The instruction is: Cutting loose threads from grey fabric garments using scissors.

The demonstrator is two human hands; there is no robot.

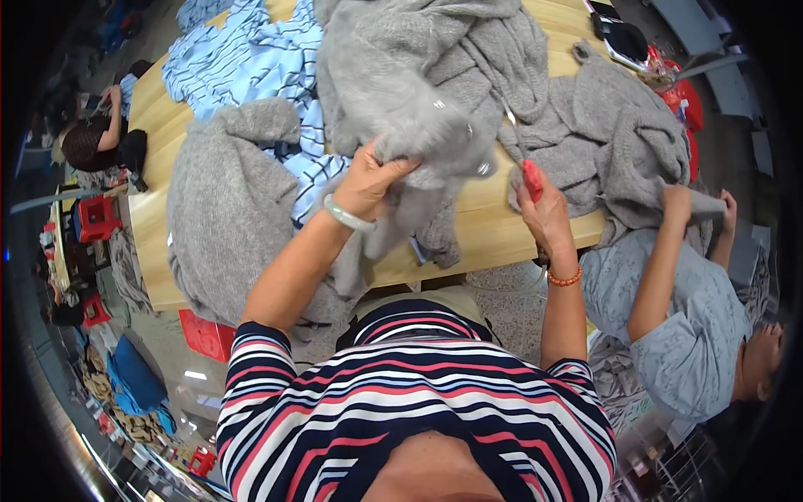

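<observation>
"What are you holding?"

"My left hand (368, 180) grasps a bunched edge of a fuzzy grey knit garment (431, 138), which lies just beyond my fingers, above a pale wooden table (493, 201). It's blurred, with shiny spots I can't identify. My right hand (548, 213) is closed around a slim metal tool with a red handle (532, 180)."

"Why like that?"

"Probably the pinch steadies the cloth and leaves its far part exposed, while gripping only the handle leaves the metal end free. It points away from me; whether its tip touches knit, I can't tell."

"And your arms?"

"My left forearm slants inward, thumb uppermost; my right reaches almost straight ahead, elbow bent."

"What's nearby?"

"Left of my left hand, a heaped grey knit piece (226, 201); right of my right hand, more crumpled grey knit (585, 134), perhaps set aside to leave working room between."
</observation>
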